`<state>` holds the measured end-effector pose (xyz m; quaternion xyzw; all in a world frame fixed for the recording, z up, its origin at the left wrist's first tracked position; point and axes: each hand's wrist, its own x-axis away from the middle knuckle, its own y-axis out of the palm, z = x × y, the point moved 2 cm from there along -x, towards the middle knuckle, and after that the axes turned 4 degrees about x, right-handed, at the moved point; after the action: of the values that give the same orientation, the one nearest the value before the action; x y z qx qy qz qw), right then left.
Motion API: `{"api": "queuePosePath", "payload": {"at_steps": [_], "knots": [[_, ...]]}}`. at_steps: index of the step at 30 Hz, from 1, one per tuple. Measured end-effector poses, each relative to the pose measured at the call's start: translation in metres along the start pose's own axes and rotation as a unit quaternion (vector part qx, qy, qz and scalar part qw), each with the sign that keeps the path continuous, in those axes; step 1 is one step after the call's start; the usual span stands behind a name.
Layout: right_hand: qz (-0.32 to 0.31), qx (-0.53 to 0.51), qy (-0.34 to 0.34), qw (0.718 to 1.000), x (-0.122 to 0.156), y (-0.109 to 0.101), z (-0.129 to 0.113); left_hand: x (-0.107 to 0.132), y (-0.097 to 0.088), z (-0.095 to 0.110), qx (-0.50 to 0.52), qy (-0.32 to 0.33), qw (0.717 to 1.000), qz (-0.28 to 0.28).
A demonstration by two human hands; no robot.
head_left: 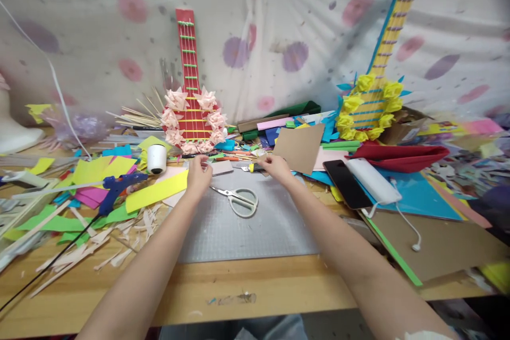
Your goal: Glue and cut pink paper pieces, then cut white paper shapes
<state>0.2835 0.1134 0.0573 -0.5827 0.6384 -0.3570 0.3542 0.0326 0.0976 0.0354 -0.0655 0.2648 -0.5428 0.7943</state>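
My right hand point(274, 166) is closed on the dark end of a utility knife point(252, 168) with a yellow part, its blade pointing left. My left hand point(199, 174) has its fingers curled in beside a small flat pinkish-grey piece point(222, 168); whether it grips anything is hidden. Scissors point(242, 202) with pale handles lie between my forearms on a grey cutting mat point(255, 239), their blades slightly parted. A yellow paper strip point(157, 192) lies left of my left hand.
Against the curtain lean a red paper guitar point(191, 85) with pink flowers and a yellow one point(382, 64). At left are a white cup-like item point(156, 159), a blue glue gun point(115, 191) and scraps. At right, a phone point(346, 184), white power bank point(370, 180) and cardboard point(442, 244).
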Motion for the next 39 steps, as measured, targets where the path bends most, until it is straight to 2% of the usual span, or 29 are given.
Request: {"api": "queuePosePath", "payload": {"at_steps": [4, 9, 10, 12, 14, 18, 23, 28, 33, 37, 39], "knots": [[0.004, -0.002, -0.015, 1.0, -0.03, 0.005, -0.005, -0.02, 0.012, -0.001, 0.024, -0.033, 0.997, -0.065], [0.007, -0.104, -0.08, 0.991, -0.079, 0.02, -0.035, -0.033, 0.02, -0.009, 0.039, -0.04, 0.996, -0.065], [0.004, -0.14, -0.072, 0.987, -0.091, 0.025, -0.043, -0.036, 0.021, -0.012, 0.047, -0.047, 0.996, -0.066], [-0.031, -0.218, -0.014, 0.975, -0.117, 0.04, -0.057, -0.043, 0.021, -0.017, 0.069, -0.062, 0.994, -0.06], [-0.045, -0.228, 0.01, 0.973, -0.14, 0.054, -0.07, -0.052, 0.018, -0.023, 0.088, -0.069, 0.993, -0.038], [-0.069, -0.201, 0.036, 0.976, -0.176, 0.079, -0.082, -0.068, 0.008, -0.033, 0.111, -0.078, 0.991, 0.001], [-0.077, -0.132, 0.055, 0.987, -0.206, 0.093, -0.087, -0.077, 0.007, -0.043, 0.118, -0.098, 0.988, 0.012], [-0.063, -0.078, 0.047, 0.994, -0.219, 0.096, -0.091, -0.072, 0.014, -0.045, 0.136, -0.097, 0.986, 0.022], [-0.067, -0.1, -0.011, 0.993, -0.209, 0.092, -0.089, -0.062, 0.017, -0.046, 0.134, -0.101, 0.985, 0.041], [-0.058, -0.133, -0.013, 0.989, -0.199, 0.068, -0.081, -0.059, 0.022, -0.045, 0.128, -0.107, 0.986, 0.027], [-0.065, -0.197, 0.014, 0.978, -0.194, 0.05, -0.074, -0.058, 0.025, -0.042, 0.134, -0.113, 0.984, 0.016]]}}
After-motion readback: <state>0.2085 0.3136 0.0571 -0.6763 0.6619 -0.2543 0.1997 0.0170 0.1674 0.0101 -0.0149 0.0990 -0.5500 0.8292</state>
